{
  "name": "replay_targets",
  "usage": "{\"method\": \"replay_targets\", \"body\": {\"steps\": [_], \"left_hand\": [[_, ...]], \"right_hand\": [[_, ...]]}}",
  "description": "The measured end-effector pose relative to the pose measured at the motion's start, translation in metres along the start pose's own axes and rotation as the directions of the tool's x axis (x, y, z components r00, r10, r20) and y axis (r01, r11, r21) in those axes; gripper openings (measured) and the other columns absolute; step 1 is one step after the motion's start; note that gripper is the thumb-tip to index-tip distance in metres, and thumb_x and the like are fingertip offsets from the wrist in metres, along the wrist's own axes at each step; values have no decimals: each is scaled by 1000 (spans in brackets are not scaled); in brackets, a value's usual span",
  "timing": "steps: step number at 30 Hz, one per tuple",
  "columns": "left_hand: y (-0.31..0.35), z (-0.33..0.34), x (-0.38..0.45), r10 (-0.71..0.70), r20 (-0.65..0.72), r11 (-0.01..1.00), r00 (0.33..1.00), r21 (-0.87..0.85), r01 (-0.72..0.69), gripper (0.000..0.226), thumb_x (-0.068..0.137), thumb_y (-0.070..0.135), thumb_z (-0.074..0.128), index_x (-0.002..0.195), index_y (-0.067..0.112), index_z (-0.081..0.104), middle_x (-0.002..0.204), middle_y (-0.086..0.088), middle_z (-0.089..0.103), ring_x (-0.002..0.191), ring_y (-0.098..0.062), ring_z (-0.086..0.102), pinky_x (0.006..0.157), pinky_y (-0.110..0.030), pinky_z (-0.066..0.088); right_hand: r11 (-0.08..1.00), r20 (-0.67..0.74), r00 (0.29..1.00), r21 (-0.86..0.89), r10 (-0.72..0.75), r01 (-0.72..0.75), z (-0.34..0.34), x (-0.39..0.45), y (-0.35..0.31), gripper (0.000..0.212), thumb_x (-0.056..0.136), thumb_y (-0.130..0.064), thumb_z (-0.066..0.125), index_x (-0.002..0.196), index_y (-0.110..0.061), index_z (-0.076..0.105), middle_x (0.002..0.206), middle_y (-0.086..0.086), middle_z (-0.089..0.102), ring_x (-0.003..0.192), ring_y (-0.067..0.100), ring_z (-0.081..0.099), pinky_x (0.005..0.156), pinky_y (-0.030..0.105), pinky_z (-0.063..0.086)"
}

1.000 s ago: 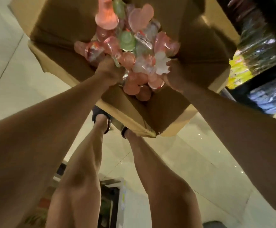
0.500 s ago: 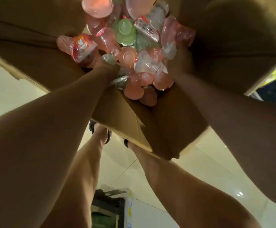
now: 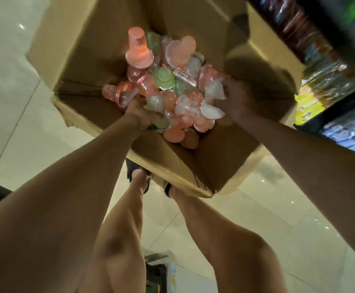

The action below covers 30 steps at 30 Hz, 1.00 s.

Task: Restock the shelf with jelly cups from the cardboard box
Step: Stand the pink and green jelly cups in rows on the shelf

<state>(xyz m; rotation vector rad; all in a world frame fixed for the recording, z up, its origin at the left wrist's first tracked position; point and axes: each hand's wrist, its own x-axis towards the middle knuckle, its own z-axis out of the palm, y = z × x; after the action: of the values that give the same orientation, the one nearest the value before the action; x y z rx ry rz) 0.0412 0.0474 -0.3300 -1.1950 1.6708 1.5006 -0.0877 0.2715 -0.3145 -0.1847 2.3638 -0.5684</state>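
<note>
Cardboard box (image 3: 92, 66): open on the tiled floor (image 3: 13, 102) in front of my feet, flaps spread; I judge it far from emptied.
Shelf (image 3: 329, 66): a blurred strip of packaged goods at the upper right, just beside the box; I can't make out any jelly cups on it, so I can't say how much restocking is done.
Jelly cups (image 3: 166, 79): a loose heap of pink, green and clear cups lies in the bottom of the box, all of it yet to move, by my reckoning.
Left hand (image 3: 139, 115): sunk into the near-left edge of the heap, fingers curled among cups; whether it has any firmly held I cannot tell.
Right hand (image 3: 234, 100): motion-blurred at the heap's right edge, fingers partly spread against clear cups; grip not readable.
Stage: I'd call this gathering a handful, with carrying to the shelf not yet begun.
</note>
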Motion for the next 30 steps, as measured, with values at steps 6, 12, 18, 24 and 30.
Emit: {"method": "replay_targets", "body": {"steps": [6,12,18,24,30], "left_hand": [[66,-58,-80,100,-14,995,995,-4,-100,56,72,2,83,122,6,59,103,3,64,100,-17,64,78,-17,53],[131,-109,-167,273,-116,962,955,5,-274,45,72,3,83,110,12,60,109,-8,64,106,-26,63,89,-34,52],[206,-159,-274,460,-120,888,880,44,-458,55,72,0,82,121,6,59,103,-12,62,95,-27,61,77,-28,56],[263,-200,-372,609,-169,793,775,148,-591,59,74,8,83,126,8,56,120,-10,59,103,-24,58,75,-21,52],[312,-234,-471,677,-206,736,707,161,-658,53,77,11,81,124,11,55,110,-4,63,102,-20,61,81,-28,52]], "right_hand": [[985,110,986,129,-128,113,-66,-42,-76,49,71,-50,81,109,-23,65,104,-1,69,94,20,67,81,32,54],[931,96,948,244,-303,273,-142,-92,-169,39,73,-24,86,101,-4,68,102,16,73,99,31,70,85,56,53],[880,4,886,120,-464,460,-237,-157,-261,51,67,-55,80,109,-31,65,106,-11,70,99,10,67,86,47,56],[799,84,812,-146,-577,583,-319,-220,-337,56,86,-44,72,137,-35,50,108,-12,56,100,12,53,83,34,44],[673,0,702,-286,-712,682,-392,-279,-403,56,88,-53,65,138,-32,50,129,0,62,115,22,56,89,30,41]]}}
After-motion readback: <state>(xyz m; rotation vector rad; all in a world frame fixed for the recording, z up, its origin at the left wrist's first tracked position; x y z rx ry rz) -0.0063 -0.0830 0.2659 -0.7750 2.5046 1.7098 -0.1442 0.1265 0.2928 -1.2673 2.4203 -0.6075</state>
